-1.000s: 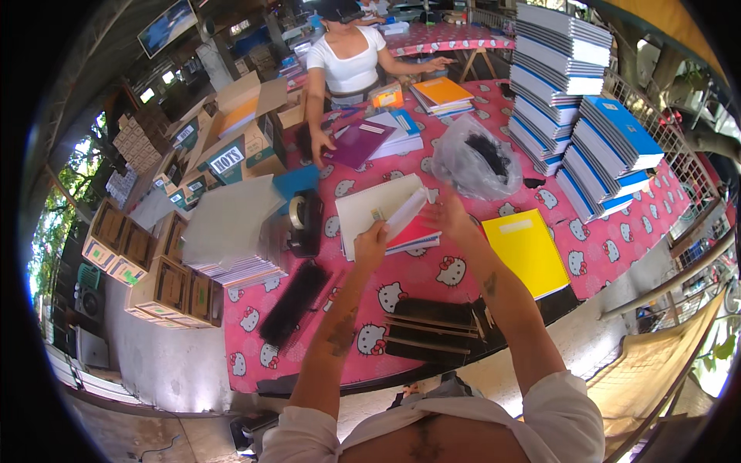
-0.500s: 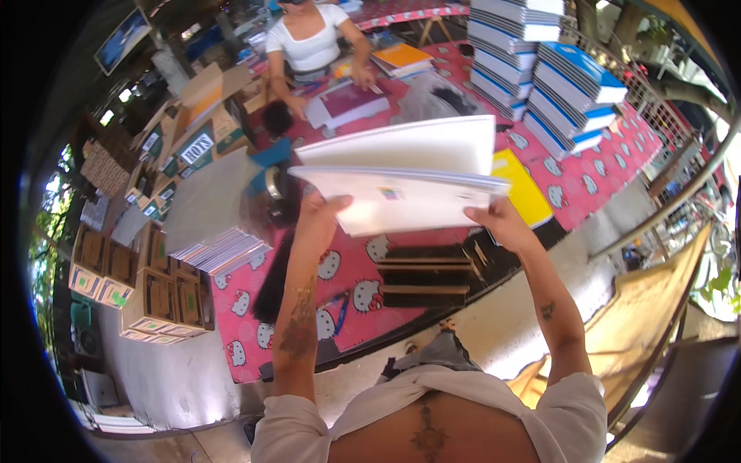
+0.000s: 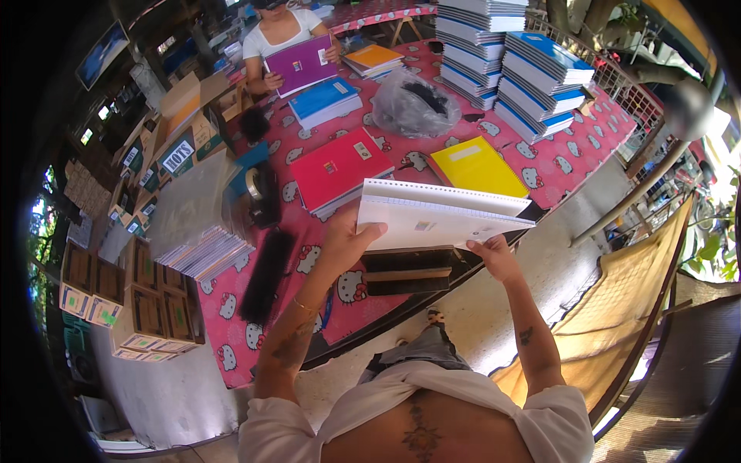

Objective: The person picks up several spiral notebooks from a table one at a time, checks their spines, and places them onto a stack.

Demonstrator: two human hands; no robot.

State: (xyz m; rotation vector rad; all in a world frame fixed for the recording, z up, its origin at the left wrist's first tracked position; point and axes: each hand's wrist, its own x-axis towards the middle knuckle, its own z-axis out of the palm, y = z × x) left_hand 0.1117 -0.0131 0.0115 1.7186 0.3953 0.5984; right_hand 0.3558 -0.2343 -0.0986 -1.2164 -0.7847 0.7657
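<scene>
- left hand [image 3: 345, 241] – fingers curled over the left edge of a white spiral-bound notebook stack [image 3: 440, 220], clamped on it, thumb on top
- right hand [image 3: 494, 258] – gripping the same stack from below at its lower right edge, fingers closed on the paper
- stack held flat above the near table edge, off the surface, over a pile of dark flat strips [image 3: 407, 272]; wire spiral runs along the far long side, pages matte white, small coloured mark on the top cover
- table [image 3: 231, 339] covered with red-pink glossy cloth printed with white cartoon cat heads
- red notebook [image 3: 340, 167] – smooth cover, small pale label, lies just beyond the held stack; yellow notebook [image 3: 476, 165] beside it on the right, pale rectangular label near its top
- crumpled clear plastic bag [image 3: 411, 104] with something dark inside, further back
- tall slanted stacks of blue-and-white notebooks [image 3: 532, 77] at far right
- clear sleeve-wrapped pile of thin booklets [image 3: 199, 231] at left; long black brush-like bundle [image 3: 266, 274] beside it
- brown cardboard boxes [image 3: 131, 301] at far left, small square green-yellow labels on the sides
- another person across the table holding a purple notebook [image 3: 301, 63]; blue notebook [image 3: 326, 99] lying in front
</scene>
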